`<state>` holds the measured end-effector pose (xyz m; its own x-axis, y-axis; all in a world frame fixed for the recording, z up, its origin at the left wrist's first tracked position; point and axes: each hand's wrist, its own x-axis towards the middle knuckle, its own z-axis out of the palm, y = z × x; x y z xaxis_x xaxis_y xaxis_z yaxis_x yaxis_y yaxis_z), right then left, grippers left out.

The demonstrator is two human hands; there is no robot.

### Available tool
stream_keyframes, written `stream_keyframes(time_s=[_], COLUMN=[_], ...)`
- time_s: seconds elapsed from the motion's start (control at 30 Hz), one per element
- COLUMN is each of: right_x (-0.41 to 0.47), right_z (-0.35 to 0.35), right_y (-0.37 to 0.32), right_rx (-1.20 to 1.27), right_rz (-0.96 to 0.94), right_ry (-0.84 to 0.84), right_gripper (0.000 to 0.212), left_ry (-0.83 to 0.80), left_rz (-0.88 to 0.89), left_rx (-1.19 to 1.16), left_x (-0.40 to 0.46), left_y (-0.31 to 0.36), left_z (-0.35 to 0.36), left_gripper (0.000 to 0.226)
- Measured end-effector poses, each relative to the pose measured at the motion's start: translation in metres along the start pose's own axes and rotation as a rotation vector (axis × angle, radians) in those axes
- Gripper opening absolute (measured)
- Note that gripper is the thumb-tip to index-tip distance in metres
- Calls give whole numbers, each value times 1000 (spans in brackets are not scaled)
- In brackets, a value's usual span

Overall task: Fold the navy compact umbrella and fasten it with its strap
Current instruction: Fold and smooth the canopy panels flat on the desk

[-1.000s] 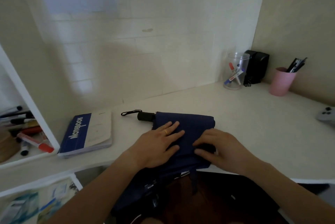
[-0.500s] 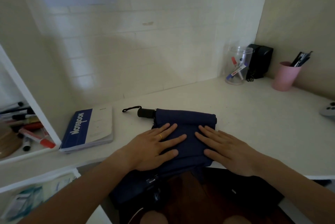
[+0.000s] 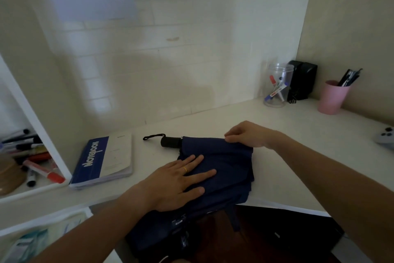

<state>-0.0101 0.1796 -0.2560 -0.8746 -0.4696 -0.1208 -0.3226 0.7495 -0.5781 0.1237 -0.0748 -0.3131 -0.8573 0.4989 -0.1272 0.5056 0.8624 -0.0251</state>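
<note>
**Umbrella pressed flat at the desk edge**

The left hand point(image 3: 177, 184) lies open, fingers spread, on the navy umbrella point(image 3: 223, 166), which hangs partly off the desk point(image 3: 298, 156). Farther back, the right hand point(image 3: 247, 134) pinches the fabric's far edge. Its black handle point(image 3: 170, 142) points toward the notebook point(image 3: 104, 160).

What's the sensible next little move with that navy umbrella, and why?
Probably draw the far edge of the navy fabric umbrella toward the body with the right hand, which pinches it there, since the left hand lies flat pinning the near part.
</note>
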Motion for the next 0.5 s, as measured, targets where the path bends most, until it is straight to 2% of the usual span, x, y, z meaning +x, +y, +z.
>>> stream_keyframes(time_s=[0.1, 0.3, 0.5], right_x=[6, 12, 8], right_z=[-4, -5, -11], right_y=[2, 3, 2], right_rx=[24, 13, 23], right_rz=[-3, -40, -22], right_ry=[-71, -91, -137], right_gripper=[29, 28, 42], left_ry=[-4, -13, -53], left_rz=[1, 38, 61], left_rx=[-15, -58, -81], left_x=[0, 0, 4], left_y=[-2, -9, -12], left_z=[2, 6, -3], left_gripper=[54, 53, 53])
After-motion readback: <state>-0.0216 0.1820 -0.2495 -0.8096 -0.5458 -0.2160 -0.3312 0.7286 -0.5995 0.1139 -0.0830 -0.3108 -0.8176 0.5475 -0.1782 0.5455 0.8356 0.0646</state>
